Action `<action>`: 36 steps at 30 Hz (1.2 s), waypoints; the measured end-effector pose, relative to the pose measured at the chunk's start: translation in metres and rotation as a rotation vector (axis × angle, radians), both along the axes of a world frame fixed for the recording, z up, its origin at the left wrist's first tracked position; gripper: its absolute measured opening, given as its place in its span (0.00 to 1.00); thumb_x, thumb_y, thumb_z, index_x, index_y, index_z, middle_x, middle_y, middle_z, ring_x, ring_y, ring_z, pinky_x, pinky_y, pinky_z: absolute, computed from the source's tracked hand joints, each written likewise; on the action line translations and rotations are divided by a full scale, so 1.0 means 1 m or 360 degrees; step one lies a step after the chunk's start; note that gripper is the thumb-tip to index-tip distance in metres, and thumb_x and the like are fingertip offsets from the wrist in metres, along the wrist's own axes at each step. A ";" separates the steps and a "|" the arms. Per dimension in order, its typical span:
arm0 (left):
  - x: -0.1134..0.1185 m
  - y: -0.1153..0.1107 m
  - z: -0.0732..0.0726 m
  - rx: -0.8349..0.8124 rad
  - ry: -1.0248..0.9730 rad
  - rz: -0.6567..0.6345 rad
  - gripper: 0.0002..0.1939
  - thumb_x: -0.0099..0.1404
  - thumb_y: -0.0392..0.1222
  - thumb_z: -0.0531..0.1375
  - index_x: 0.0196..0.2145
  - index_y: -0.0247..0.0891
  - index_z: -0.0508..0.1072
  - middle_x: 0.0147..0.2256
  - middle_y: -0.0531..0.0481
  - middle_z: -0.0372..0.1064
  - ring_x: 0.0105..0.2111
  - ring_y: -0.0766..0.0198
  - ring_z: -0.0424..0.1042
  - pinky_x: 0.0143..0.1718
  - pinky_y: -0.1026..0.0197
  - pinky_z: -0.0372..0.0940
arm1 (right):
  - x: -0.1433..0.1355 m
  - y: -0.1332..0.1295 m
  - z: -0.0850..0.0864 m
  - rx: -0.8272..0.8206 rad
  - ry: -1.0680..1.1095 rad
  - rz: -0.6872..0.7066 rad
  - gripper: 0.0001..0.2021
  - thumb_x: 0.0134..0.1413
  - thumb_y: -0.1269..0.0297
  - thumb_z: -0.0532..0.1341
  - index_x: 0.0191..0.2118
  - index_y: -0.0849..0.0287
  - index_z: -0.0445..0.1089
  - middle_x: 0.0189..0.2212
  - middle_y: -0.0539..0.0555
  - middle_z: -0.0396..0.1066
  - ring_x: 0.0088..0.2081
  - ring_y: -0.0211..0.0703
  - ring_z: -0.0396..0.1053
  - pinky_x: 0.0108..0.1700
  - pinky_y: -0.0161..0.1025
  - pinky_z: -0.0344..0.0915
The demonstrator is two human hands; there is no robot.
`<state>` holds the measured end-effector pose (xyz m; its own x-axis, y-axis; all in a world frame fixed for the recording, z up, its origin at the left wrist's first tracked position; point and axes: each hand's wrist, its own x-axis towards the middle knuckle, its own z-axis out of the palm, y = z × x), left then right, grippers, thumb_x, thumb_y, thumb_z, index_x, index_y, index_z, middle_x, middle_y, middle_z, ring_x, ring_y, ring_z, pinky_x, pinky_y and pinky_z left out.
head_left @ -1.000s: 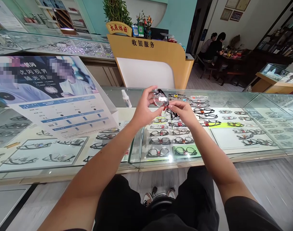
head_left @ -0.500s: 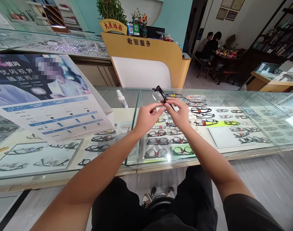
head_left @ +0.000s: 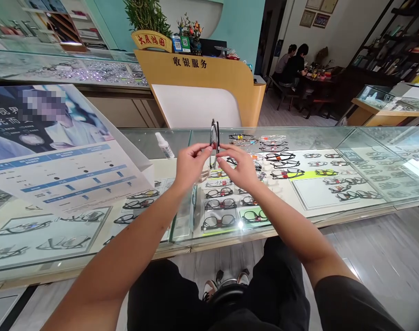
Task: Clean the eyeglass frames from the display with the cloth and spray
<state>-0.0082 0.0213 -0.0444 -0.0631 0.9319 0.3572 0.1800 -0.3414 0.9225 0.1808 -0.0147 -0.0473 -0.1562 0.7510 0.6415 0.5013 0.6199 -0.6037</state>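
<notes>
Between my two hands, above the glass display counter (head_left: 251, 230), a dark-framed pair of eyeglasses (head_left: 214, 133) stands on edge, seen nearly side-on. My left hand (head_left: 192, 165) pinches it from the left between thumb and fingertips. From the right, my right hand (head_left: 239, 166) grips it with thumb and forefinger. Fingertips hide the middle of the frame. Under and around my hands, rows of eyeglasses (head_left: 219, 204) rest on pale and green trays. To the left of my left hand stands a small white spray bottle (head_left: 164, 145).
A large printed card stand (head_left: 68, 179) fills the counter's left side. More eyeglasses (head_left: 287, 174) lie to the right. Beyond is a wooden cashier desk (head_left: 206, 71) with a plant (head_left: 147, 18). Two people (head_left: 292, 64) sit at a table in the far right.
The eyeglasses have turned from a slanted pose to upright and edge-on. Both hands have shifted slightly left in view and still hold them. The camera view has turned a little to the right.
</notes>
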 end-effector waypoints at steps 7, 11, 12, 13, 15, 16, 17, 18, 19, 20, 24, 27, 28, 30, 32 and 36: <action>-0.011 0.013 -0.004 0.0104 0.0280 0.0173 0.16 0.66 0.53 0.68 0.42 0.41 0.89 0.25 0.53 0.65 0.27 0.64 0.59 0.30 0.59 0.55 | -0.010 -0.010 0.014 -0.0402 -0.0306 0.0144 0.21 0.71 0.58 0.61 0.24 0.55 0.61 0.24 0.46 0.62 0.30 0.38 0.58 0.38 0.38 0.53; -0.015 0.017 -0.005 0.0323 0.0708 0.0228 0.15 0.69 0.50 0.65 0.44 0.43 0.89 0.31 0.50 0.69 0.33 0.61 0.65 0.37 0.57 0.61 | -0.013 -0.018 0.020 -0.0973 -0.0189 0.0635 0.29 0.69 0.54 0.63 0.21 0.53 0.46 0.22 0.42 0.42 0.29 0.35 0.43 0.35 0.40 0.42; -0.015 0.019 -0.004 0.0367 0.0804 0.0210 0.14 0.69 0.50 0.65 0.44 0.43 0.89 0.32 0.50 0.68 0.34 0.60 0.67 0.38 0.57 0.62 | -0.013 -0.019 0.022 -0.1079 -0.0144 0.0833 0.30 0.67 0.53 0.65 0.22 0.53 0.46 0.22 0.42 0.41 0.29 0.35 0.42 0.35 0.40 0.42; -0.013 0.023 -0.003 0.0393 0.0887 0.0178 0.14 0.70 0.50 0.65 0.44 0.43 0.89 0.33 0.50 0.67 0.35 0.59 0.67 0.39 0.56 0.62 | -0.013 -0.021 0.023 -0.1172 -0.0127 0.1021 0.31 0.65 0.52 0.68 0.22 0.53 0.46 0.22 0.42 0.41 0.29 0.35 0.42 0.35 0.40 0.42; -0.006 0.032 0.002 0.0400 0.1028 0.0085 0.15 0.71 0.51 0.64 0.46 0.44 0.89 0.32 0.50 0.66 0.34 0.59 0.67 0.38 0.55 0.61 | -0.011 -0.022 0.026 -0.1334 -0.0185 0.1288 0.32 0.63 0.51 0.71 0.21 0.54 0.48 0.22 0.41 0.42 0.29 0.34 0.41 0.34 0.39 0.42; 0.000 0.039 0.005 0.0389 0.1099 0.0026 0.16 0.71 0.52 0.64 0.47 0.44 0.90 0.32 0.50 0.66 0.33 0.59 0.67 0.38 0.55 0.61 | -0.010 -0.023 0.028 -0.1412 -0.0236 0.1369 0.32 0.62 0.52 0.72 0.22 0.54 0.49 0.22 0.41 0.42 0.29 0.34 0.42 0.33 0.39 0.42; 0.007 0.046 0.008 0.0380 0.1177 -0.0044 0.17 0.72 0.52 0.63 0.48 0.45 0.90 0.31 0.50 0.66 0.32 0.59 0.67 0.37 0.55 0.60 | -0.009 -0.024 0.029 -0.1484 -0.0295 0.1417 0.31 0.62 0.52 0.72 0.22 0.54 0.49 0.22 0.41 0.43 0.28 0.34 0.42 0.33 0.39 0.43; 0.016 0.055 0.012 0.0383 0.1260 -0.0128 0.18 0.73 0.53 0.62 0.50 0.45 0.89 0.31 0.50 0.67 0.32 0.58 0.67 0.37 0.55 0.59 | -0.008 -0.024 0.030 -0.1549 -0.0348 0.1448 0.31 0.61 0.53 0.73 0.22 0.54 0.50 0.22 0.41 0.44 0.28 0.33 0.43 0.32 0.38 0.43; 0.025 0.064 0.016 0.0394 0.1348 -0.0222 0.20 0.74 0.54 0.61 0.51 0.46 0.89 0.32 0.49 0.70 0.33 0.58 0.69 0.37 0.54 0.59 | -0.007 -0.024 0.031 -0.1600 -0.0402 0.1467 0.30 0.61 0.54 0.73 0.22 0.54 0.51 0.21 0.40 0.44 0.28 0.33 0.44 0.32 0.38 0.44; 0.036 0.074 0.019 0.0415 0.1447 -0.0318 0.21 0.75 0.54 0.60 0.52 0.46 0.89 0.34 0.47 0.72 0.35 0.57 0.71 0.37 0.54 0.59 | -0.006 -0.024 0.032 -0.1634 -0.0452 0.1479 0.30 0.61 0.55 0.73 0.22 0.54 0.51 0.21 0.40 0.45 0.27 0.33 0.44 0.31 0.37 0.44; 0.076 0.112 0.023 0.0489 0.1810 -0.0488 0.22 0.75 0.53 0.58 0.51 0.43 0.90 0.40 0.42 0.80 0.43 0.51 0.76 0.41 0.52 0.61 | -0.006 -0.023 0.030 -0.1639 -0.0591 0.1507 0.30 0.63 0.58 0.73 0.22 0.54 0.51 0.20 0.40 0.44 0.26 0.33 0.44 0.30 0.37 0.44; 0.100 0.132 0.019 0.0435 0.1968 -0.0516 0.23 0.75 0.53 0.57 0.53 0.43 0.89 0.46 0.41 0.83 0.48 0.48 0.79 0.43 0.52 0.64 | -0.006 -0.021 0.028 -0.1618 -0.0648 0.1505 0.30 0.64 0.58 0.72 0.22 0.54 0.51 0.20 0.40 0.44 0.26 0.33 0.44 0.29 0.36 0.45; 0.105 0.136 0.017 0.0408 0.2004 -0.0522 0.23 0.75 0.52 0.57 0.53 0.43 0.89 0.47 0.41 0.83 0.49 0.48 0.79 0.44 0.53 0.65 | -0.005 -0.021 0.028 -0.1617 -0.0664 0.1509 0.30 0.65 0.58 0.72 0.21 0.54 0.51 0.20 0.40 0.44 0.26 0.33 0.44 0.29 0.36 0.45; 0.112 0.143 0.011 0.0357 0.2065 -0.0541 0.23 0.75 0.52 0.57 0.54 0.44 0.89 0.49 0.41 0.84 0.50 0.47 0.80 0.44 0.53 0.66 | -0.005 -0.021 0.028 -0.1623 -0.0680 0.1528 0.30 0.65 0.57 0.72 0.21 0.54 0.52 0.20 0.41 0.44 0.25 0.33 0.43 0.28 0.37 0.44; 0.115 0.147 0.006 0.0328 0.2101 -0.0561 0.24 0.74 0.52 0.58 0.54 0.44 0.90 0.50 0.41 0.85 0.49 0.47 0.81 0.44 0.53 0.66 | -0.005 -0.020 0.028 -0.1633 -0.0668 0.1539 0.30 0.65 0.56 0.72 0.21 0.55 0.53 0.20 0.41 0.44 0.25 0.33 0.42 0.27 0.37 0.43; 0.115 0.152 -0.004 0.0311 0.2093 -0.0599 0.24 0.73 0.53 0.58 0.54 0.44 0.90 0.51 0.41 0.86 0.49 0.49 0.81 0.43 0.55 0.65 | -0.007 -0.020 0.027 -0.1657 -0.0669 0.1528 0.26 0.63 0.58 0.73 0.21 0.57 0.60 0.22 0.41 0.44 0.26 0.34 0.45 0.27 0.37 0.43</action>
<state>0.1070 0.1735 -0.0481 0.6610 0.7458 0.0829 0.7415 -0.6662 0.0797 0.1740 -0.0346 -0.0204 -0.8826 0.3383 -0.3266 0.4056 0.1964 -0.8927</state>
